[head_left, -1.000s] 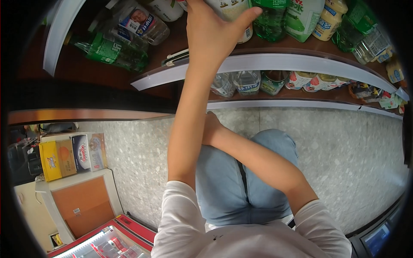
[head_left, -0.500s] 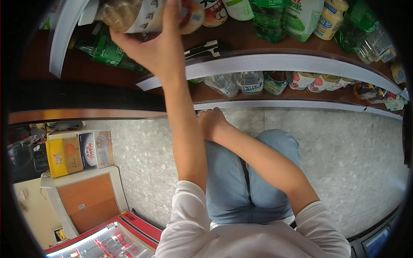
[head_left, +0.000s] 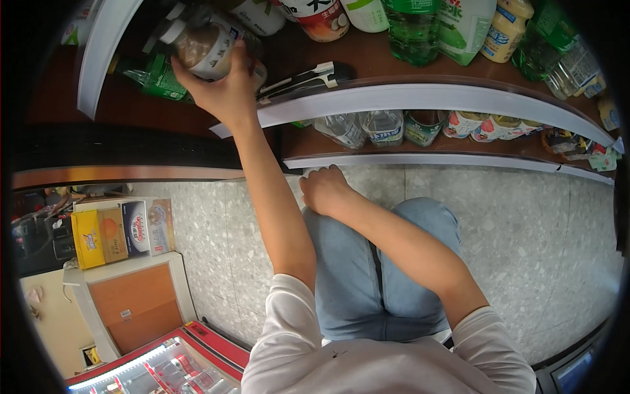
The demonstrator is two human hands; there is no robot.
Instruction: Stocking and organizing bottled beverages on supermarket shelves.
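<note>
A clear bottle [head_left: 205,52] with a white cap, brownish contents and a white label is gripped by my left hand [head_left: 220,92] at the left end of the upper shelf. My thumb and fingers wrap round its side. Right beside it lies a green bottle [head_left: 161,77], partly hidden by the hand. Another white-capped bottle shows behind the gripped one. My right hand [head_left: 325,190] rests closed in a loose fist at my knee, apart from the shelves.
Several drinks, including a coconut-pictured bottle [head_left: 318,18] and a green soda bottle [head_left: 412,29], line the upper shelf [head_left: 420,98]. A black-and-white object [head_left: 315,79] lies near its edge. Water bottles [head_left: 382,127] stand on the lower shelf. Boxes [head_left: 98,238] stand at the left.
My left hand has moved left and nearer with the bottle. The coconut-pictured bottle and the black-and-white object show more fully. My right hand has stayed at the knee.
</note>
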